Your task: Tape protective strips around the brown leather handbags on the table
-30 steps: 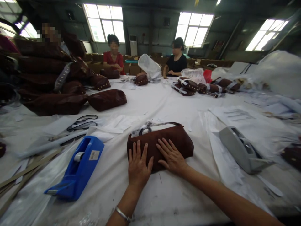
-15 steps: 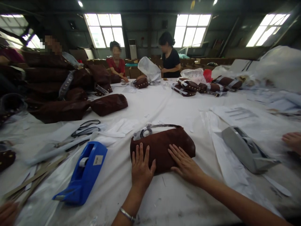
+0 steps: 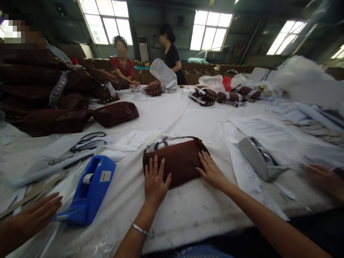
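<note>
Right hand (image 3: 212, 171) has slid over to the right end of the brown bag (image 3: 180, 157), left hand (image 3: 156, 181) is still on the left part. Both are flat, fingers loosely spread, not gripping. Bag's lying on the white-covered table (image 3: 193, 123) between the blue tape dispenser (image 3: 99, 193) and the grey tape dispenser (image 3: 248, 152). Also, a co-worker's hand (image 3: 40, 212) now shows way more, near the blue one.

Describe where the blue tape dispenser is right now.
In the head view, the blue tape dispenser lies on the table, left of the brown bag and the person's left hand.
</note>
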`<action>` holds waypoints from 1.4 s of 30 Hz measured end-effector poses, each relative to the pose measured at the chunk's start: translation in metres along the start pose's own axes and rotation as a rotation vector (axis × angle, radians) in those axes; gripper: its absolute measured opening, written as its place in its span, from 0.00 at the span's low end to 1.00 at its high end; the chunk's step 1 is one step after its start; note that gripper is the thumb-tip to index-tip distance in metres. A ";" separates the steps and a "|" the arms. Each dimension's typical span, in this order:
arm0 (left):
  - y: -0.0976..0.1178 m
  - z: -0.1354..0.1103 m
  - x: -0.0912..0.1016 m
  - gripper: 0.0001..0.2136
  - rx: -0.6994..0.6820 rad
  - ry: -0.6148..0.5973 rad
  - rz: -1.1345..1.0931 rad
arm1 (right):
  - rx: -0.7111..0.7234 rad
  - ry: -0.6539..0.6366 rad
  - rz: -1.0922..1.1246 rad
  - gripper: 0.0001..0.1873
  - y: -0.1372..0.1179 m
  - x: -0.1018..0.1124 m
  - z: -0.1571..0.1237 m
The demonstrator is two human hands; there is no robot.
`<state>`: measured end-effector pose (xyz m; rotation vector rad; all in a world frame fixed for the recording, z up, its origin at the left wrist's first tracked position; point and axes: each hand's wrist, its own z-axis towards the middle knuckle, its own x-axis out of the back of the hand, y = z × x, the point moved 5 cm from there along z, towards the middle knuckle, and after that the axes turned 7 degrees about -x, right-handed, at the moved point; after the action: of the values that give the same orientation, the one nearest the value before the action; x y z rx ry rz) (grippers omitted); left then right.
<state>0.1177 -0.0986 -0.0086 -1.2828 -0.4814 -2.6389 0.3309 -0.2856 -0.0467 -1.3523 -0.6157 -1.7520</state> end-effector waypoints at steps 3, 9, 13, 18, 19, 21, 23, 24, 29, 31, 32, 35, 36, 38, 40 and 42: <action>-0.006 -0.005 0.005 0.37 0.050 0.010 0.009 | 0.021 0.045 -0.011 0.42 -0.012 0.036 0.010; -0.014 -0.016 0.006 0.43 0.138 -0.005 -0.036 | 0.218 0.336 0.167 0.41 -0.132 0.131 0.063; -0.019 -0.018 0.005 0.45 0.114 -0.034 -0.091 | 0.505 0.156 0.155 0.39 -0.181 0.066 0.071; -0.026 -0.023 0.002 0.49 0.106 -0.050 -0.179 | 0.522 0.032 0.118 0.36 -0.178 0.028 0.077; -0.028 -0.024 0.001 0.49 0.117 -0.046 -0.194 | 0.564 0.036 0.133 0.36 -0.181 0.036 0.078; -0.030 -0.026 -0.001 0.49 0.137 -0.047 -0.227 | 0.630 0.047 0.168 0.35 -0.188 0.050 0.080; -0.030 -0.028 -0.002 0.49 0.146 -0.054 -0.246 | 0.691 0.050 0.193 0.34 -0.194 0.051 0.079; -0.030 -0.029 -0.002 0.49 0.146 -0.067 -0.250 | 0.702 0.043 0.196 0.33 -0.195 0.046 0.078; -0.031 -0.031 0.001 0.47 0.146 -0.092 -0.222 | 0.722 -0.048 0.162 0.33 -0.184 0.027 0.075; -0.033 -0.032 0.001 0.48 0.154 -0.097 -0.204 | 0.718 -0.025 0.158 0.37 -0.170 0.039 0.078; -0.033 -0.032 0.000 0.47 0.155 -0.106 -0.193 | 0.660 0.009 0.146 0.38 -0.158 0.046 0.081; -0.031 -0.032 0.002 0.45 0.130 -0.137 -0.138 | 0.399 0.096 0.074 0.37 -0.118 0.050 0.087; -0.029 -0.030 0.005 0.44 0.116 -0.153 -0.108 | 0.335 0.096 0.052 0.36 -0.106 0.046 0.087; -0.021 -0.021 0.013 0.43 0.105 -0.186 -0.027 | 0.282 0.065 0.025 0.36 -0.093 0.031 0.081; -0.011 -0.005 0.022 0.40 0.116 -0.202 0.058 | 0.250 0.051 0.019 0.36 -0.089 0.018 0.073; 0.004 0.016 0.026 0.36 0.091 -0.203 0.099 | 0.238 0.061 0.027 0.35 -0.090 0.013 0.063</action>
<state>0.1143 -0.0967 0.0220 -1.5116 -0.5444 -2.3906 0.2892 -0.1919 -0.0065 -1.1338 -0.7431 -1.6354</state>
